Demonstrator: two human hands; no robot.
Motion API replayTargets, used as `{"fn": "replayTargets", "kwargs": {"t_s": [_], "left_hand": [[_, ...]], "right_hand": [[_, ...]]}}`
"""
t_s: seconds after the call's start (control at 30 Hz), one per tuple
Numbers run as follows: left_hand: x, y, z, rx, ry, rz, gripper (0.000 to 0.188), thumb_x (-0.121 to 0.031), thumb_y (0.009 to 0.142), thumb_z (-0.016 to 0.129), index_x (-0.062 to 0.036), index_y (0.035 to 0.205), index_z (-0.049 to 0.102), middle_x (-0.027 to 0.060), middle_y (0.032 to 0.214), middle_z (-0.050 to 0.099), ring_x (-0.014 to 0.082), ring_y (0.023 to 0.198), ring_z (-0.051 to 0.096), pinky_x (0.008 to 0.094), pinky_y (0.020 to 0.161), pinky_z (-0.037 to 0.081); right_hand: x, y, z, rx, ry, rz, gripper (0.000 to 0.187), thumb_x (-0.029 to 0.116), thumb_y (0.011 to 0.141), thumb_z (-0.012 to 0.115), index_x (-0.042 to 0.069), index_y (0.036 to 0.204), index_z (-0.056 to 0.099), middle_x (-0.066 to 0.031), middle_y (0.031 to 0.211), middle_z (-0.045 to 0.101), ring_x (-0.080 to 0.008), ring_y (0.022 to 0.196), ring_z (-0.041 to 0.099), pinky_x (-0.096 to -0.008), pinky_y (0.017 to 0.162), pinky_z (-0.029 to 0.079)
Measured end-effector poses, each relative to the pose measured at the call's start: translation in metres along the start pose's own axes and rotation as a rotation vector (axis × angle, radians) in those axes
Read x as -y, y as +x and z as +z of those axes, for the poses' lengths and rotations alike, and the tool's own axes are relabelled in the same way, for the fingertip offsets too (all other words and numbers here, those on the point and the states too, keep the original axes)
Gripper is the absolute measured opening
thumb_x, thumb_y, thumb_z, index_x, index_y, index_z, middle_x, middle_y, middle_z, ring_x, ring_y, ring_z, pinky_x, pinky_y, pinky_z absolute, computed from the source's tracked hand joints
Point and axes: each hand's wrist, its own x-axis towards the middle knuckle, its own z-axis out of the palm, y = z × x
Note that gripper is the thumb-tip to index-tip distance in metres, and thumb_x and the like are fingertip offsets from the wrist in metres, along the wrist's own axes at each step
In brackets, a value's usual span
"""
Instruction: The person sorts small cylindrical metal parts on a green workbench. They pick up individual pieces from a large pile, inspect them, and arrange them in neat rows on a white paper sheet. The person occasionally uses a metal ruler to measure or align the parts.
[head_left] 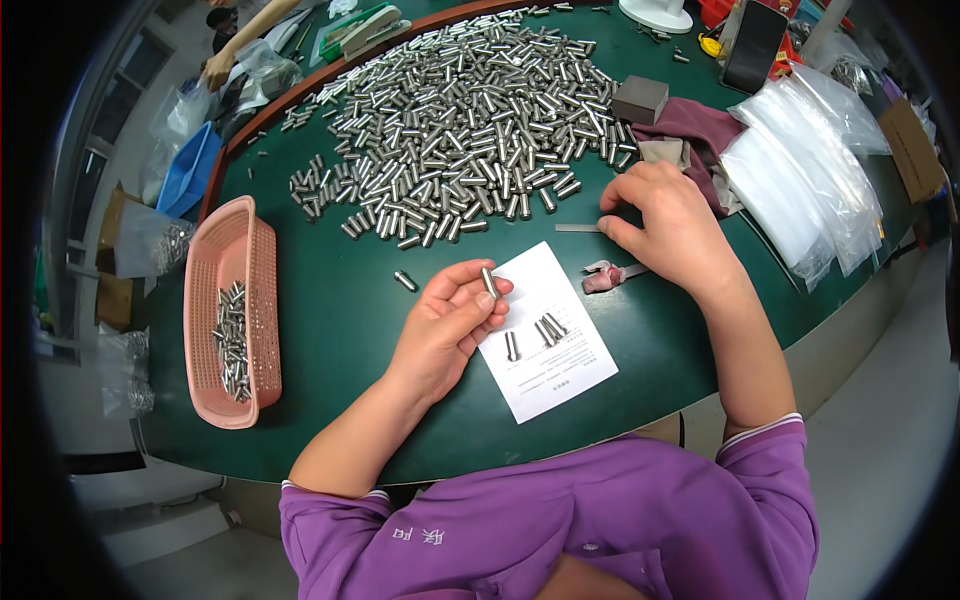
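My left hand (447,318) is closed around a small metal pin (488,282), pinched upright between thumb and fingers over a white printed sheet (548,385). On the sheet lie a single headed pin (512,346) and a small group of similar pins (550,329). Reaching in from the right, my right hand (665,215) has its thumb and forefinger apart, with the thumb at the end of a flat grey metal strip (577,228). Below that hand lies a flat tool (602,278) with a pinkish wrapping. One loose pin (405,281) rests left of the sheet.
A big heap of metal pins (470,120) covers the far table. At left stands a pink basket (265,320) with pins inside. A dark block (640,100), maroon cloth (695,130), plastic bags (790,170) and a phone (754,46) sit right. Another person's arm (250,32) shows far left.
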Motion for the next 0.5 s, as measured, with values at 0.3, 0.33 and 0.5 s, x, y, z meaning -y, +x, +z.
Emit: {"fn": "replayTargets", "kwargs": {"t_s": [0.3, 0.33, 0.5], "left_hand": [[-0.0011, -0.0005, 0.0028, 0.015, 0.002, 0.002, 0.036, -0.006, 0.094, 0.054, -0.004, 0.129, 0.046, 0.0123, 0.114, 0.061, 0.0117, 0.093, 0.06, 0.025, 0.085, 0.05], [-0.0017, -0.0007, 0.0047, 0.008, -0.016, 0.003, 0.036, -0.006, 0.093, 0.055, -0.0039, 0.128, 0.047, 0.0112, 0.112, 0.061, 0.0111, 0.091, 0.06, 0.024, 0.084, 0.051], [-0.0003, -0.0006, 0.0037, -0.009, 0.016, 0.016, 0.037, -0.007, 0.094, 0.053, -0.0026, 0.13, 0.045, 0.0097, 0.111, 0.059, 0.0122, 0.092, 0.06, 0.0253, 0.086, 0.05]], "right_hand": [[-0.0031, -0.0013, 0.0056, 0.075, -0.003, 0.055, 0.012, 0.014, 0.072, 0.072, 0.006, 0.077, 0.064, -0.007, 0.085, 0.059, -0.0274, 0.091, 0.055, -0.0401, 0.083, 0.044], [-0.0028, -0.0015, 0.0061, 0.074, -0.003, 0.057, 0.012, 0.013, 0.072, 0.072, 0.006, 0.076, 0.064, -0.0071, 0.084, 0.059, -0.0275, 0.091, 0.055, -0.0401, 0.083, 0.044], [-0.0006, -0.0007, 0.0061, 0.016, -0.002, 0.006, 0.011, 0.011, 0.074, 0.07, 0.004, 0.077, 0.061, -0.0089, 0.085, 0.059, -0.0288, 0.091, 0.055, -0.0406, 0.081, 0.045]]}}
